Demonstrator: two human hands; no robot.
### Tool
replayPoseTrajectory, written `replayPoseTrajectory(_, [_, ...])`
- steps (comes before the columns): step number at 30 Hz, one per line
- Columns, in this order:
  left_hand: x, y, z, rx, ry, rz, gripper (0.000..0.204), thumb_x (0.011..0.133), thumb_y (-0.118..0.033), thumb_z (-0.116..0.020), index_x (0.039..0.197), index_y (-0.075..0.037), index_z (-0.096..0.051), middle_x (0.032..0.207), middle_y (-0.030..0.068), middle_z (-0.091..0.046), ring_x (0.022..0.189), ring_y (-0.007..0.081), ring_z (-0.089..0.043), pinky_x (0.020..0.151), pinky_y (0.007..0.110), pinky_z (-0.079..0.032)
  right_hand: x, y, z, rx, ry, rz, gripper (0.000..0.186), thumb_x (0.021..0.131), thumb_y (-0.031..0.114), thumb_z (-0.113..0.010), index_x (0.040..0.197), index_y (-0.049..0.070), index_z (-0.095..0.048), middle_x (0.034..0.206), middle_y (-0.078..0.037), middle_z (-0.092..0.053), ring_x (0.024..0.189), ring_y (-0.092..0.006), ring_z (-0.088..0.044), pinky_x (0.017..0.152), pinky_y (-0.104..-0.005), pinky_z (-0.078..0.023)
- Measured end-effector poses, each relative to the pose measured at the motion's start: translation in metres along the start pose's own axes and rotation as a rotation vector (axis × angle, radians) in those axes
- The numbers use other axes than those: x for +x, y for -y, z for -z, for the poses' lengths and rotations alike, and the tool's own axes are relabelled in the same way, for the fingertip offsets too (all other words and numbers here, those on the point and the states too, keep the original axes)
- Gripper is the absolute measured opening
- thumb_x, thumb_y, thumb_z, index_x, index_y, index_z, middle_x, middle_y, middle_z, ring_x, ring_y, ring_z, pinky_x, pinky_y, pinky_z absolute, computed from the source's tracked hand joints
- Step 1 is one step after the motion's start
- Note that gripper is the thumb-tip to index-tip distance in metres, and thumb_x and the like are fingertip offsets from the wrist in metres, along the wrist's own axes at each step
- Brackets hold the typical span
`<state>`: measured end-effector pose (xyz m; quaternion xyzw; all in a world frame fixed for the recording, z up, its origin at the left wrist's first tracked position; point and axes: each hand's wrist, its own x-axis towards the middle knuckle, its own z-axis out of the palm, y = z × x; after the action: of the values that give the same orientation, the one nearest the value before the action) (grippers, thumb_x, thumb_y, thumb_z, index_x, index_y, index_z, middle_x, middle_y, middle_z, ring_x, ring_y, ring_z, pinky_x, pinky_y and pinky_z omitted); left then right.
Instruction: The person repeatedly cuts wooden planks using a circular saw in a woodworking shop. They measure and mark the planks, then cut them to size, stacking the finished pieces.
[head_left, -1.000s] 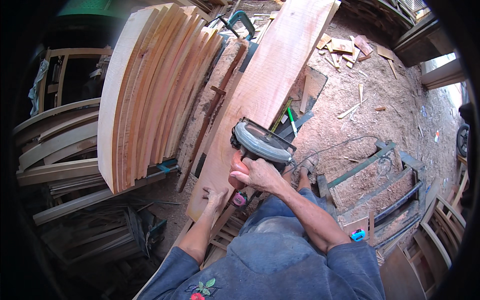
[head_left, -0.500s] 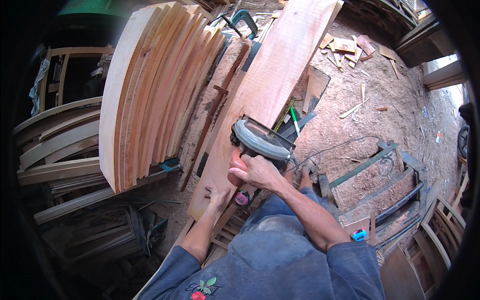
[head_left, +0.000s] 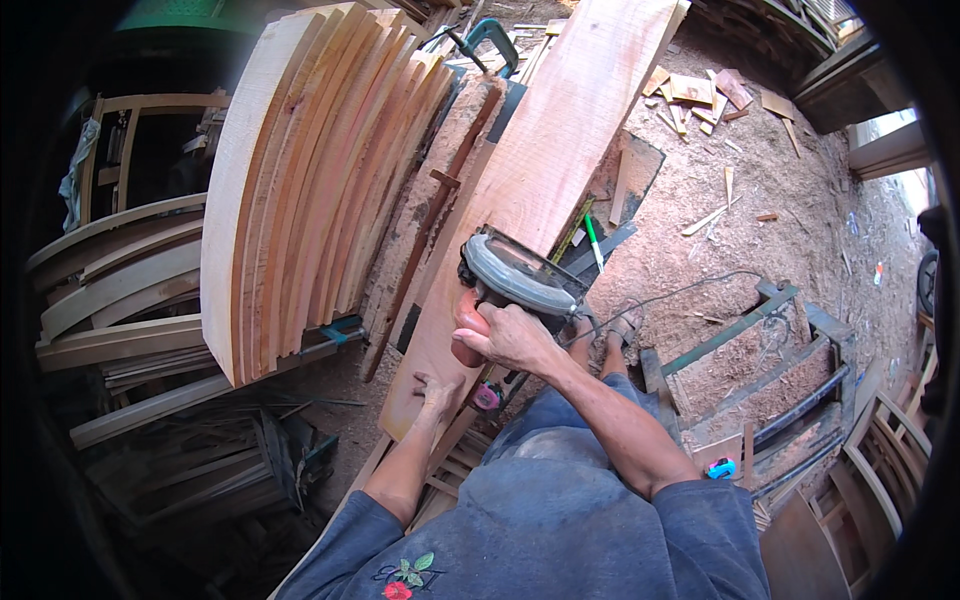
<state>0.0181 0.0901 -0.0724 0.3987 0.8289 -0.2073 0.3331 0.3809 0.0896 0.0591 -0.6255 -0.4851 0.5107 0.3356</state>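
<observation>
A long pale-pink board (head_left: 560, 130) runs diagonally away from me. My right hand (head_left: 505, 335) is closed on the orange handle of a circular saw (head_left: 515, 270), which sits on the board's lower part. My left hand (head_left: 434, 392) presses on the board's near end below the saw, fingers apart and slightly bent. A pink tape measure (head_left: 487, 397) lies just beside the board, under the saw. A green marker (head_left: 593, 240) lies to the board's right. The saw's blade and cut are hidden under its guard.
Curved planks (head_left: 290, 190) are stacked left, near a teal clamp (head_left: 490, 48). More frame pieces (head_left: 120, 330) lie beyond. Offcuts (head_left: 692, 90) and sawdust cover the floor (head_left: 760, 210). A power cord (head_left: 680, 287) crosses near my feet. A metal frame (head_left: 800, 430) holds a blue tape measure (head_left: 721, 468).
The saw and my right hand have shifted slightly up and to the left in the picture. My left hand stays on the board in much the same pose.
</observation>
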Motion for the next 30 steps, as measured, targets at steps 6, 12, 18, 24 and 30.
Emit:
replayPoseTrajectory(6, [-0.001, -0.005, 0.001, 0.047, -0.040, 0.061, 0.156, 0.063, -0.066, -0.089, 0.162, -0.012, 0.019, 0.162, 0.0426, 0.010, 0.143, 0.0645, -0.029, 0.111, 0.066, -0.039, 0.007, 0.001, -0.002, 0.011, 0.016, -0.004, 0.070, 0.095, 0.064, -0.058, 0.094, -0.005, -0.064, 0.081, -0.033, -0.067, 0.081, -0.0528, -0.067, 0.073, -0.0569, -0.053])
replayPoseTrajectory(12, [-0.004, -0.005, 0.002, 0.031, -0.047, 0.039, 0.157, 0.063, -0.064, -0.090, 0.162, -0.012, 0.019, 0.162, 0.0429, 0.010, 0.144, 0.0641, -0.028, 0.111, 0.067, -0.039, 0.015, 0.004, -0.002, 0.025, 0.033, -0.009, 0.072, 0.095, 0.066, -0.059, 0.092, -0.006, -0.064, 0.081, -0.033, -0.067, 0.081, -0.0520, -0.067, 0.072, -0.0561, -0.053])
replayPoseTrajectory(18, [-0.009, -0.011, 0.003, 0.071, -0.022, 0.051, 0.152, 0.069, -0.068, -0.085, 0.161, -0.008, 0.020, 0.160, 0.0466, 0.003, 0.146, 0.0649, -0.020, 0.115, 0.067, -0.031, 0.021, 0.006, -0.002, 0.036, 0.041, -0.002, 0.074, 0.094, 0.067, -0.058, 0.092, -0.007, -0.065, 0.081, -0.033, -0.067, 0.081, -0.0513, -0.068, 0.073, -0.0554, -0.053])
replayPoseTrajectory(24, [-0.015, -0.019, 0.005, 0.144, -0.017, 0.091, 0.149, 0.071, -0.069, -0.083, 0.162, -0.008, 0.019, 0.161, 0.0463, 0.003, 0.147, 0.0647, -0.018, 0.115, 0.068, -0.030, 0.024, 0.008, 0.000, 0.038, 0.058, 0.002, 0.074, 0.094, 0.067, -0.058, 0.093, -0.007, -0.065, 0.082, -0.033, -0.067, 0.082, -0.0508, -0.068, 0.073, -0.0550, -0.053])
replayPoseTrajectory(30, [-0.014, -0.014, 0.007, 0.054, 0.026, 0.043, 0.153, 0.071, -0.066, -0.085, 0.159, -0.005, 0.025, 0.159, 0.0479, 0.010, 0.148, 0.0623, -0.017, 0.115, 0.065, -0.033, 0.026, 0.007, -0.001, 0.037, 0.088, -0.025, 0.073, 0.094, 0.067, -0.059, 0.093, -0.006, -0.064, 0.082, -0.032, -0.068, 0.082, -0.0502, -0.068, 0.074, -0.0545, -0.053])
